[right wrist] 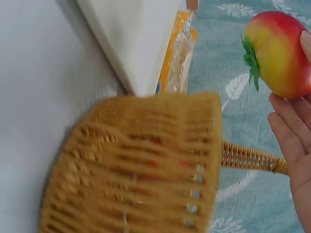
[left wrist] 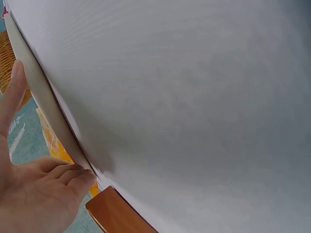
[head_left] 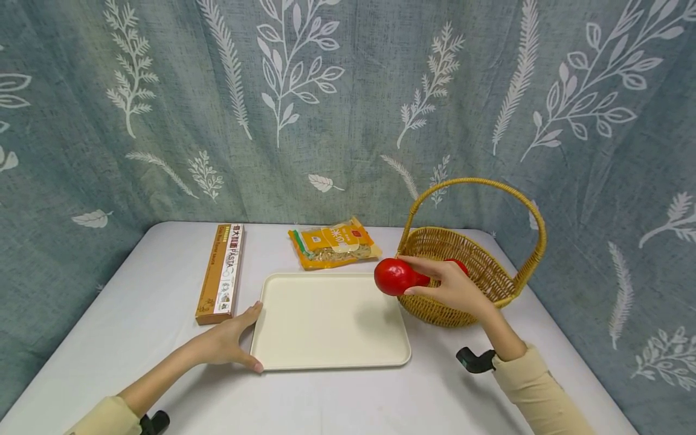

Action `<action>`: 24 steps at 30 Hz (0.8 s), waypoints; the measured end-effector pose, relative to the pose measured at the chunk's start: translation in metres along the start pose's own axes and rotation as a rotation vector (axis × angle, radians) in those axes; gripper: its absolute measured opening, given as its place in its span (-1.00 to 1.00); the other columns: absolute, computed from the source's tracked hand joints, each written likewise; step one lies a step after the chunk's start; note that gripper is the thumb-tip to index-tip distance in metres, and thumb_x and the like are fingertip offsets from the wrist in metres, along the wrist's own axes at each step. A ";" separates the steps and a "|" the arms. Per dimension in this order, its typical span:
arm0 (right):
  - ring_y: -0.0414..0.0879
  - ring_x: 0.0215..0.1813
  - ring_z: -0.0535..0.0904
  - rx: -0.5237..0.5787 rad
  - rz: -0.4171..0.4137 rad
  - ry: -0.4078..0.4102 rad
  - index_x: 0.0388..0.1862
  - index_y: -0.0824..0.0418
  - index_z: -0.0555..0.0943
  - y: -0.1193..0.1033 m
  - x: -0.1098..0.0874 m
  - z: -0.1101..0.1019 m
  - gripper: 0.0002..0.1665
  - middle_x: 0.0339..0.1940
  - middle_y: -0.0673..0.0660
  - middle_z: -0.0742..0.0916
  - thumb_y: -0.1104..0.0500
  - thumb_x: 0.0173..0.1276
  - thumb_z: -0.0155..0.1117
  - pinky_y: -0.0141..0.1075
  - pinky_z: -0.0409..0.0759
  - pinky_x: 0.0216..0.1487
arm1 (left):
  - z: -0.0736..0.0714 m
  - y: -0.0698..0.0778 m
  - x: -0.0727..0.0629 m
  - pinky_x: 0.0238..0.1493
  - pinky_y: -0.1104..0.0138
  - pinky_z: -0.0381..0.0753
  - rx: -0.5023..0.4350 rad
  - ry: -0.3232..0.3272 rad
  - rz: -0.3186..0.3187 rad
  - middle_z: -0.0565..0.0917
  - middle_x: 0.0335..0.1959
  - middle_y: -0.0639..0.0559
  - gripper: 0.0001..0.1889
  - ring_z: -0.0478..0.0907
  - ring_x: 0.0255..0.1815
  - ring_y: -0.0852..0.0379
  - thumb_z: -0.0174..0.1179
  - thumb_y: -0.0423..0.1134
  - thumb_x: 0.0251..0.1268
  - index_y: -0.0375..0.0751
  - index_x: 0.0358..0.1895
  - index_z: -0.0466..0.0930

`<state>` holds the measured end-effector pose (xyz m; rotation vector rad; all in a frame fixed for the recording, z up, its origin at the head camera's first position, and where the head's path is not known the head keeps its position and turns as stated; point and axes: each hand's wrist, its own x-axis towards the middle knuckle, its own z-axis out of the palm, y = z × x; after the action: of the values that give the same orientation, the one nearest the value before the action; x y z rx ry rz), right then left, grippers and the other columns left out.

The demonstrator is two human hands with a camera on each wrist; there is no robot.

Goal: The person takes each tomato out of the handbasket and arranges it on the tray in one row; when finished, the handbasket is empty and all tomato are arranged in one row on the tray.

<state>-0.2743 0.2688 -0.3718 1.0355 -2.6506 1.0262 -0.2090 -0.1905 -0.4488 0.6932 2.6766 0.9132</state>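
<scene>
My right hand (head_left: 448,284) holds a red fruit (head_left: 393,277) above the right end of the cream tray (head_left: 328,320), beside the basket. Seen from the right wrist, this fruit (right wrist: 277,53) is red and yellow with a green leafy top; its exact kind is unclear. The wicker basket (head_left: 429,311) has a tall handle, and another red item (head_left: 458,266) shows inside, partly hidden behind my hand. My left hand (head_left: 225,342) touches the tray's left edge, thumb near the front corner and fingers farther back. In the left wrist view, the thumb and fingers lie along the tray rim (left wrist: 43,97).
A long pasta box (head_left: 220,272) lies left of the tray, close to my left hand. Behind the tray sits an orange-and-clear food packet (head_left: 334,243). A patterned grey-green curtain (head_left: 348,121) hangs at the back and sides of the white table (head_left: 326,402).
</scene>
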 end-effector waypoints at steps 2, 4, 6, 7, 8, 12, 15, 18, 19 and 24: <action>0.01 0.15 0.60 0.011 -0.003 0.002 0.32 0.02 0.50 -0.002 0.002 0.005 -0.26 0.17 0.10 0.65 0.07 0.13 0.50 0.02 0.63 0.02 | 0.000 0.000 0.000 0.40 -0.14 0.06 -0.001 0.001 0.003 -0.01 0.47 -0.43 0.35 -0.01 0.46 -0.35 0.53 0.15 -0.33 -0.56 0.45 -0.11; 0.01 0.18 0.58 0.025 -0.012 0.002 0.33 0.02 0.50 -0.005 0.004 0.010 -0.25 0.20 0.09 0.64 0.05 0.13 0.50 -0.01 0.61 0.06 | 0.000 0.000 -0.001 0.39 -0.15 0.07 0.002 0.002 0.007 0.00 0.46 -0.44 0.35 -0.01 0.46 -0.36 0.53 0.14 -0.33 -0.57 0.45 -0.11; 0.02 0.21 0.55 0.054 -0.027 -0.002 0.34 0.05 0.48 -0.008 0.006 0.015 -0.24 0.23 0.10 0.61 0.05 0.14 0.49 -0.01 0.59 0.10 | 0.000 0.000 -0.001 0.39 -0.15 0.07 0.004 0.003 0.007 0.00 0.46 -0.45 0.35 -0.01 0.46 -0.36 0.53 0.14 -0.33 -0.57 0.45 -0.11; 0.02 0.23 0.54 0.068 -0.034 -0.003 0.35 0.06 0.47 -0.009 0.007 0.017 -0.24 0.25 0.10 0.60 0.05 0.14 0.49 -0.01 0.57 0.12 | 0.000 0.000 -0.001 0.39 -0.15 0.07 0.005 0.004 0.006 0.00 0.46 -0.44 0.35 -0.01 0.46 -0.36 0.53 0.14 -0.33 -0.56 0.45 -0.10; 0.02 0.24 0.53 0.081 -0.039 -0.005 0.36 0.07 0.46 -0.010 0.009 0.019 -0.23 0.26 0.10 0.59 0.05 0.15 0.49 -0.01 0.56 0.13 | 0.000 0.000 -0.001 0.39 -0.15 0.07 0.007 0.003 0.005 0.00 0.46 -0.44 0.35 -0.01 0.46 -0.36 0.53 0.15 -0.33 -0.56 0.45 -0.10; -0.01 0.26 0.51 0.125 -0.054 -0.015 0.36 0.09 0.46 -0.014 0.014 0.028 -0.23 0.28 0.07 0.58 0.06 0.15 0.48 -0.02 0.53 0.17 | -0.001 0.002 -0.002 0.40 -0.15 0.07 0.001 0.004 0.000 -0.01 0.47 -0.43 0.34 -0.01 0.46 -0.35 0.53 0.14 -0.33 -0.55 0.45 -0.10; -0.07 0.25 0.52 0.131 -0.047 -0.024 0.32 0.04 0.49 -0.016 0.019 0.035 -0.26 0.26 0.01 0.60 0.02 0.13 0.49 -0.08 0.51 0.20 | -0.001 0.002 -0.002 0.40 -0.16 0.06 -0.001 0.006 0.003 -0.01 0.47 -0.43 0.34 -0.01 0.46 -0.36 0.54 0.14 -0.32 -0.56 0.45 -0.09; -0.12 0.25 0.52 0.097 -0.038 -0.042 0.30 -0.03 0.51 -0.017 0.024 0.044 -0.27 0.25 -0.06 0.60 -0.05 0.12 0.49 -0.14 0.52 0.21 | 0.000 0.002 -0.002 0.40 -0.16 0.06 0.000 0.007 0.003 -0.02 0.47 -0.43 0.34 -0.01 0.46 -0.36 0.53 0.14 -0.32 -0.56 0.45 -0.09; -0.12 0.25 0.52 0.091 -0.038 -0.049 0.31 -0.04 0.51 -0.018 0.027 0.046 -0.27 0.25 -0.06 0.60 -0.06 0.12 0.49 -0.15 0.52 0.21 | 0.000 0.002 -0.002 0.40 -0.15 0.06 -0.001 0.007 0.001 -0.02 0.48 -0.42 0.34 -0.01 0.46 -0.36 0.53 0.14 -0.32 -0.56 0.45 -0.09; -0.07 0.25 0.52 0.080 -0.062 -0.088 0.31 0.01 0.50 -0.021 0.039 0.059 -0.26 0.24 -0.02 0.61 -0.06 0.13 0.48 -0.08 0.53 0.20 | 0.002 -0.001 -0.001 0.42 -0.12 0.05 -0.006 0.005 -0.003 -0.03 0.48 -0.40 0.34 -0.02 0.47 -0.32 0.53 0.15 -0.32 -0.54 0.46 -0.09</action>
<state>-0.2829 0.1989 -0.3927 1.1979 -2.6465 1.1062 -0.2078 -0.1907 -0.4512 0.6863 2.6775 0.9233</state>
